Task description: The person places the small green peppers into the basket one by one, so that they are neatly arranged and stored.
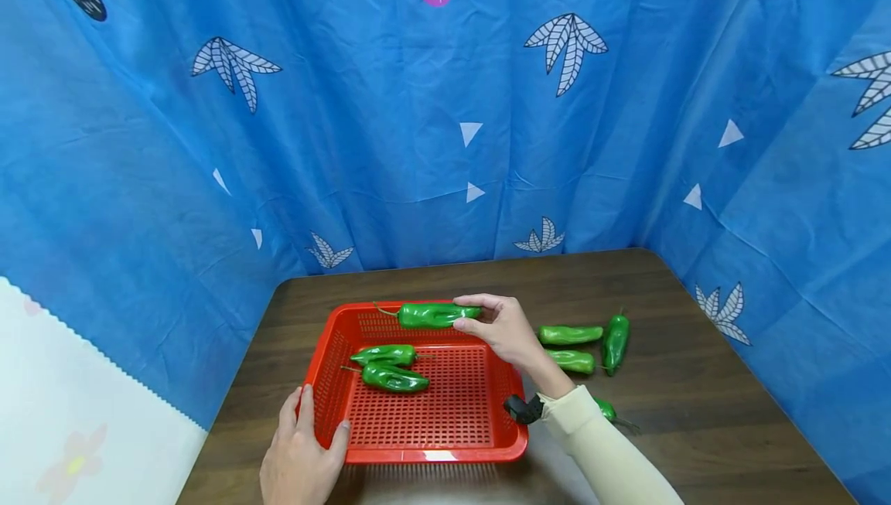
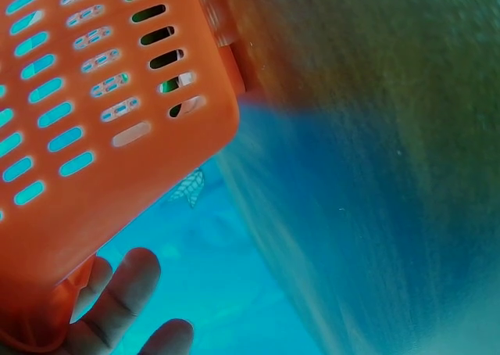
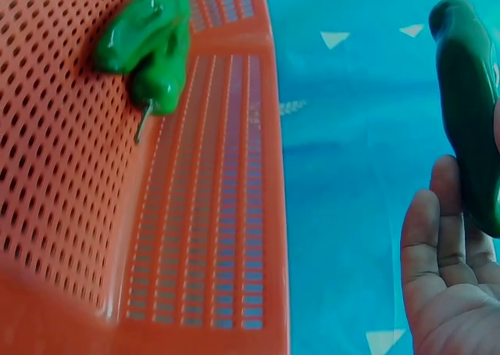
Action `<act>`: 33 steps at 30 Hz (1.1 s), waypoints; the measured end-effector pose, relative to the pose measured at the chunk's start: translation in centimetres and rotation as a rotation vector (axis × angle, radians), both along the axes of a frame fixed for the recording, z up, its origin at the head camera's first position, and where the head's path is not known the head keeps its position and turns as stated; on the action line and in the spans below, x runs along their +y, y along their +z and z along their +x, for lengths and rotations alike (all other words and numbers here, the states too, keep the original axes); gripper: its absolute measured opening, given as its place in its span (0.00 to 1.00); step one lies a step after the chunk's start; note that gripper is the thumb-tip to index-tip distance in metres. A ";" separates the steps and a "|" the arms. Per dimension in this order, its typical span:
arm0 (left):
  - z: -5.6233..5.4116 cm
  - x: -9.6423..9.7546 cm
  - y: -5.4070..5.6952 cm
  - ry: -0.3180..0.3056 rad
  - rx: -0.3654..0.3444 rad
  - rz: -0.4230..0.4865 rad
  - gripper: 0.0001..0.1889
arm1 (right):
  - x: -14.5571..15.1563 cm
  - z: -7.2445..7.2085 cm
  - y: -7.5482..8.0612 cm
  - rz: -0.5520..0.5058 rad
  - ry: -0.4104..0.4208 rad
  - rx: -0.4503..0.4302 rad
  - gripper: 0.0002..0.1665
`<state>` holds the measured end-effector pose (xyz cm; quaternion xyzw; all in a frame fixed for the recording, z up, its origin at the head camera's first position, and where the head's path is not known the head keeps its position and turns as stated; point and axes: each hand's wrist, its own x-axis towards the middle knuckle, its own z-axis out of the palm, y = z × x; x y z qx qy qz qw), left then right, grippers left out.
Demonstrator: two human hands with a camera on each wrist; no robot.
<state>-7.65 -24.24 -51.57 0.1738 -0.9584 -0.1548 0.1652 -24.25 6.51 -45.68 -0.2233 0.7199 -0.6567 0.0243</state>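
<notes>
A red plastic basket (image 1: 445, 455) with slotted walls stands on the wooden table. My left hand (image 1: 302, 447) grips its front-left corner; in the left wrist view, fingers (image 2: 129, 292) curl by the rim. Over the basket's back edge, my right hand (image 1: 504, 331) pinches a long green pepper (image 1: 431, 315) by its blunt end, between thumb and fingers. Its thin stem points left. Two more green peppers lie together on the basket floor: one behind (image 1: 386, 354) and one in front (image 1: 397, 379). The right wrist view shows the held pepper (image 3: 465, 97) upright beside the palm.
Right of the basket, on the table, lie two lighter green peppers, one farther back (image 1: 571, 335) and one nearer (image 1: 574, 361), beside a darker pepper (image 1: 616, 342). Another pepper (image 1: 605, 410) is partly hidden behind the right sleeve. A blue curtain (image 1: 418, 141) surrounds the table's back and sides.
</notes>
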 end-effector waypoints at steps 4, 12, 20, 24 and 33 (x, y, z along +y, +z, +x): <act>-0.1 0.1 0.0 -0.006 -0.009 0.006 0.46 | -1.2 -0.2 0.2 0.019 0.033 -0.003 0.24; -0.1 0.0 0.0 -0.004 -0.010 0.005 0.46 | -3.8 -0.8 0.3 0.012 0.054 -0.054 0.22; -0.3 0.0 -0.1 -0.006 -0.019 0.016 0.46 | -6.6 -1.3 -0.4 -0.045 0.085 -0.139 0.23; -0.4 0.1 -0.1 -0.004 -0.012 0.017 0.46 | -7.8 -1.5 -1.1 -0.052 0.086 -0.164 0.24; 0.1 -0.1 0.1 -0.003 -0.013 0.011 0.46 | -10.3 -1.8 -3.6 -0.026 0.084 -0.237 0.22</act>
